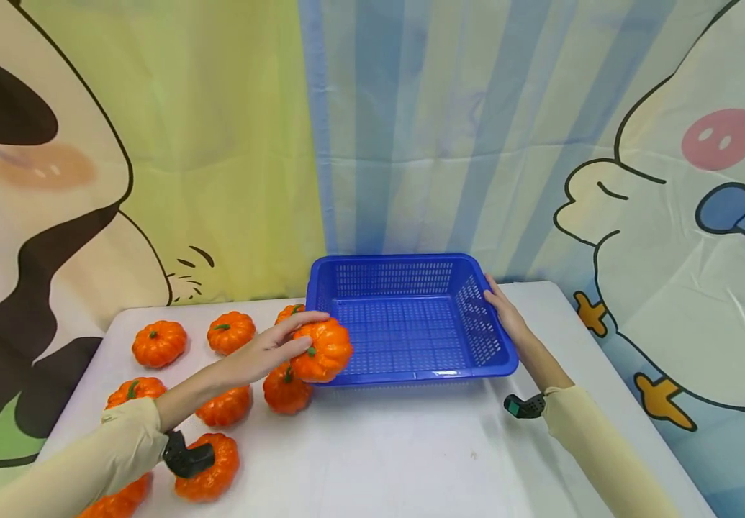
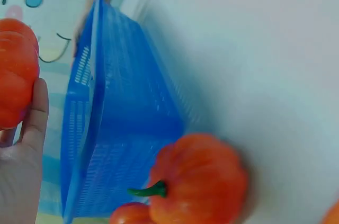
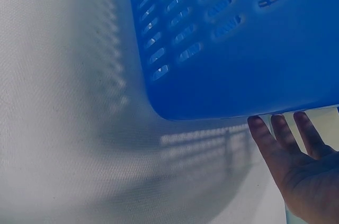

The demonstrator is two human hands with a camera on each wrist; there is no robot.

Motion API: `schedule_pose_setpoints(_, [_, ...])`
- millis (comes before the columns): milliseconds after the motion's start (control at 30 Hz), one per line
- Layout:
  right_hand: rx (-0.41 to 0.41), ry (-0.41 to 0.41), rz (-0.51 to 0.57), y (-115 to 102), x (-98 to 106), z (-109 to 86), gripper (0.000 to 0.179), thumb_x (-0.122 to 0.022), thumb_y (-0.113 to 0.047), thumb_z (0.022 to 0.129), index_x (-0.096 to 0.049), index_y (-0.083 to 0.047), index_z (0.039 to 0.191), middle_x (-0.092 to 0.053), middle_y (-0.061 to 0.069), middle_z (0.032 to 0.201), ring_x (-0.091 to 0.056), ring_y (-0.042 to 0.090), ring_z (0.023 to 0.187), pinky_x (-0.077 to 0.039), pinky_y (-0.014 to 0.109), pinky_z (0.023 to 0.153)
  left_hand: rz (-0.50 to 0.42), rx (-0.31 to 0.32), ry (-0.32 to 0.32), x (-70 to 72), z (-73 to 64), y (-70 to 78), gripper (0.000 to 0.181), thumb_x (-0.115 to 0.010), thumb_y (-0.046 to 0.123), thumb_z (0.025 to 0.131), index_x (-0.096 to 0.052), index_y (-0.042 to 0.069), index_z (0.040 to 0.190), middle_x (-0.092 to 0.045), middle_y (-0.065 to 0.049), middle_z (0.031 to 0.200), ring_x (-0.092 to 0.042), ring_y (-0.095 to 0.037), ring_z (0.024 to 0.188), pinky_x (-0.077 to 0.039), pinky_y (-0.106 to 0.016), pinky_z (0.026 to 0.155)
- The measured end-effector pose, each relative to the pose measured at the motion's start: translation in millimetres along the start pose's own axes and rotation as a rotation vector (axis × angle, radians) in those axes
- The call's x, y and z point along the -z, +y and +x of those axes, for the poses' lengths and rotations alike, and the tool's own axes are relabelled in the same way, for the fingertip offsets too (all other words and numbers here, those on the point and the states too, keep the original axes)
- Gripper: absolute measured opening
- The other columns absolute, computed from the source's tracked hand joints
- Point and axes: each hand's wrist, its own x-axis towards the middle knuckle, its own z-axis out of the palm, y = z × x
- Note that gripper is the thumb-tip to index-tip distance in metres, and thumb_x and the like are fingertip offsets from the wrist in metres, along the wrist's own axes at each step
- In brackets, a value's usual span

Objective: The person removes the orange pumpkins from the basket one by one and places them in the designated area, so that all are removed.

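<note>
My left hand (image 1: 271, 352) grips a small orange pumpkin (image 1: 324, 350), fingers over its top and thumb by the green stem. It is held up at the left front corner of a blue plastic basket (image 1: 404, 375). In the left wrist view the held pumpkin (image 2: 16, 73) shows at the left edge, fingers against its side. My right hand (image 1: 508, 313) is at the basket's right side. In the right wrist view, straight fingertips of the right hand (image 3: 302, 160) touch the edge of the basket wall (image 3: 228, 89). The basket's visible floor holds nothing.
Several more pumpkins lie on the white table's left side, among them one (image 1: 288, 388) close to the basket's front left corner and one (image 1: 160, 344) at the far left. A patterned curtain (image 1: 404, 129) hangs behind the table. Both wrists carry a black device (image 1: 187, 455).
</note>
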Motion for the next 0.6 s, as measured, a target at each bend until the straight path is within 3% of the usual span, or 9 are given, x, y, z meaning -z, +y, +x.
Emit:
schedule_pose_setpoints(100, [-0.001, 0.006, -0.003, 0.1, 1.0, -0.5, 0.060, -0.025, -0.040, 0.106, 0.010, -0.032, 0.155, 0.013, 0.001, 0.164, 0.006, 0.031, 0.152, 0.001, 0.051, 0.123, 0.028, 0.020, 0.006, -3.4, -20.1, -2.5, 0.038, -0.040, 0.028, 0.105, -0.042, 0.032, 0.143, -0.041, -0.004, 0.152, -0.038, -0.029, 0.140, -0.038, -0.048, 0.109])
schedule_pose_setpoints(300, [-0.013, -0.002, 0.011, 0.6, 2.0, -2.0, 0.060, -0.024, -0.040, 0.106, 0.011, -0.033, 0.154, 0.014, 0.000, 0.164, 0.005, 0.032, 0.152, 0.001, 0.052, 0.123, 0.032, -0.051, 0.031, -0.5, -40.3, -17.3, 0.042, -0.045, 0.022, 0.103, -0.041, 0.025, 0.145, -0.048, 0.002, 0.146, -0.046, 0.002, 0.129, -0.042, -0.021, 0.102])
schedule_pose_setpoints(467, [-0.011, -0.009, 0.023, 0.9, 0.6, -2.1, 0.060, -0.024, -0.039, 0.106, 0.011, -0.032, 0.154, 0.014, 0.000, 0.164, 0.003, 0.032, 0.152, -0.001, 0.051, 0.123, -0.041, -0.089, -0.008, 5.5, -51.0, -27.1, 0.072, -0.068, 0.011, 0.089, -0.030, 0.013, 0.150, -0.041, -0.006, 0.145, -0.047, 0.002, 0.124, -0.047, -0.019, 0.098])
schedule_pose_setpoints(600, [0.003, -0.007, 0.017, -2.0, 0.1, -2.3, 0.060, -0.024, -0.039, 0.106, 0.011, -0.030, 0.155, 0.013, 0.001, 0.164, 0.004, 0.031, 0.152, 0.000, 0.050, 0.124, -0.025, -0.036, -0.019, 5.9, -59.8, -29.3, 0.087, -0.075, 0.006, 0.082, -0.022, 0.013, 0.151, -0.037, -0.005, 0.145, -0.049, 0.002, 0.118, -0.052, -0.018, 0.088])
